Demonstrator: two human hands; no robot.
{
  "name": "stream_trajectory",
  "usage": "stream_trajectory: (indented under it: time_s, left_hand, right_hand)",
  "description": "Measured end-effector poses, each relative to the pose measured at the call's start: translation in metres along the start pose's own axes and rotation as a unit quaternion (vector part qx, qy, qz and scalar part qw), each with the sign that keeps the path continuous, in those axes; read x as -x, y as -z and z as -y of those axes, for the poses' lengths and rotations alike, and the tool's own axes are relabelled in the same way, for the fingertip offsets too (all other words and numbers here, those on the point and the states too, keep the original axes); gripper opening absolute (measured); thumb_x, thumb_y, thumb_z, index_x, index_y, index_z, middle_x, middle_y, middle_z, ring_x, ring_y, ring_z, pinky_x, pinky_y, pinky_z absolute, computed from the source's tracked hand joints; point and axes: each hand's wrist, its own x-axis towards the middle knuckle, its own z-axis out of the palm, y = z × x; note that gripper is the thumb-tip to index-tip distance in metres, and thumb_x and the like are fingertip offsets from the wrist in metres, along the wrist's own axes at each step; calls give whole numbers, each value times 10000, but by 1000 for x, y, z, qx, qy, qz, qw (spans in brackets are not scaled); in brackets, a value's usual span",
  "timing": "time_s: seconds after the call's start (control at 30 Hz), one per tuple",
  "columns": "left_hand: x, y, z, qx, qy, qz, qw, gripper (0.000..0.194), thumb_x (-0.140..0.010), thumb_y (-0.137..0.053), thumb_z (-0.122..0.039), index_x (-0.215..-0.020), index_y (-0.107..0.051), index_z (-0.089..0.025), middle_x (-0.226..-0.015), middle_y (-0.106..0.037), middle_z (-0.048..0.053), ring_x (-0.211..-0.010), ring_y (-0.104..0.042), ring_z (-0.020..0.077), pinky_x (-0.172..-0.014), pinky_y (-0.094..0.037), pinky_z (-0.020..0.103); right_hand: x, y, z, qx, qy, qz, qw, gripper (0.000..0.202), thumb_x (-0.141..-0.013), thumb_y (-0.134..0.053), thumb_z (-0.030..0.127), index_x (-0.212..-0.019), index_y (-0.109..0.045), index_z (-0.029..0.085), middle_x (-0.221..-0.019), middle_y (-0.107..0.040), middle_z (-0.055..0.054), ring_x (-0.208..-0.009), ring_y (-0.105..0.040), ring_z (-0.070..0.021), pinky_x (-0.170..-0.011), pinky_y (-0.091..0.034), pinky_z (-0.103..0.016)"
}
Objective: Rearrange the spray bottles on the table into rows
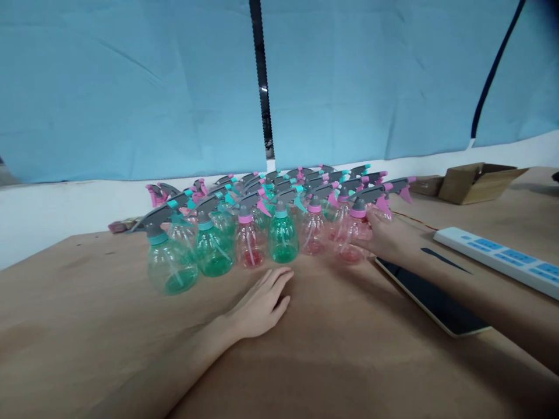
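Observation:
Several clear spray bottles with grey heads stand upright in close rows on the table. My left hand lies palm down with its fingers stretched out, just in front of a green spray bottle and apart from it. On the right, my right hand is closed around the side of a pink spray bottle at the row's front end; some fingers are hidden behind it. Between them stand more pink bottles, such as the front pink-collared bottle. A larger green bottle marks the left end.
A dark flat tablet-like slab lies under my right forearm. Beyond it are a white power strip and an open cardboard box. A blue sheet hangs behind the wooden table.

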Motion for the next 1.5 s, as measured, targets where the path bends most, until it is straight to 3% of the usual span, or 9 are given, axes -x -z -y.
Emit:
stream_trajectory:
  time_s: [0.13,0.4,0.5,0.6,0.7,0.8,0.97,1.1,1.5]
  left_hand:
    - [1,0,0,2,1,1,1000,413,-892,-368,-253,-1298,-327,-189,-1369,-367,89,-1263,-354,201,-1063,-324,401]
    - [1,-1,-1,3,2,-7,1000,412,-888,-369,-255,-1293,-338,-186,-1356,-389,89,-1251,-375,197,-1056,-330,388]
    - [1,-1,-1,-3,8,-2,1000,419,-889,-365,-265,-1298,-341,-174,-1354,-401,94,-1245,-384,196,-1052,-334,383]
    - [0,-2,-2,-12,15,0,1000,430,-890,-357,-278,-1305,-349,-166,-1360,-412,94,-1246,-388,201,-1053,-330,391]
    - [-1,-4,-1,-23,36,9,999,465,-892,-348,-310,-1327,-345,-145,-1395,-384,110,-1277,-356,224,-1059,-312,419]
    - [0,-4,-1,-40,66,40,996,543,-897,-331,-376,-1360,-309,-93,-1440,-304,137,-1321,-286,248,-1076,-272,440]
    - [4,4,2,-47,46,94,993,649,-885,-333,-484,-1390,-256,-83,-1468,-210,135,-1356,-188,254,-1101,-205,440]
    - [6,4,6,-47,43,90,994,640,-889,-334,-484,-1396,-252,-101,-1470,-213,120,-1357,-189,242,-1102,-209,421]
    - [4,2,5,-60,39,81,994,588,-905,-312,-450,-1389,-273,-119,-1470,-230,99,-1357,-198,211,-1106,-206,391]
  right_hand:
    - [-10,-15,-3,11,-32,2,999,608,-771,-436,607,-1135,-490,123,-1099,-584,-199,-1046,-518,-366,-863,-358,-484]
    - [-17,-35,-5,46,-20,-21,999,645,-822,-427,522,-1262,-382,51,-1160,-528,-246,-1100,-471,-371,-921,-300,-509]
    - [-8,-31,1,62,-8,-47,997,647,-828,-438,488,-1287,-348,41,-1171,-497,-252,-1098,-454,-383,-884,-327,-532]
    - [20,-23,23,55,26,-75,995,582,-834,-443,458,-1235,-410,36,-1126,-498,-248,-1088,-433,-410,-831,-367,-548]
    - [59,-16,57,-47,116,31,992,423,-875,-381,432,-1114,-530,117,-1045,-532,-193,-961,-527,-325,-772,-451,-457]
    - [84,-16,89,-173,167,117,964,449,-877,-394,416,-1235,-457,153,-1144,-525,-158,-1033,-526,-283,-855,-453,-453]
    - [80,-24,108,-226,219,196,929,541,-900,-359,406,-1361,-353,123,-1386,-384,-161,-1275,-340,-274,-1035,-307,-464]
    - [72,-24,106,-222,247,220,917,548,-913,-343,387,-1372,-340,88,-1419,-341,-143,-1312,-280,-241,-1076,-253,-427]
    - [74,-23,96,-245,261,223,907,487,-920,-338,371,-1346,-398,143,-1412,-363,-112,-1314,-276,-231,-1067,-260,-452]
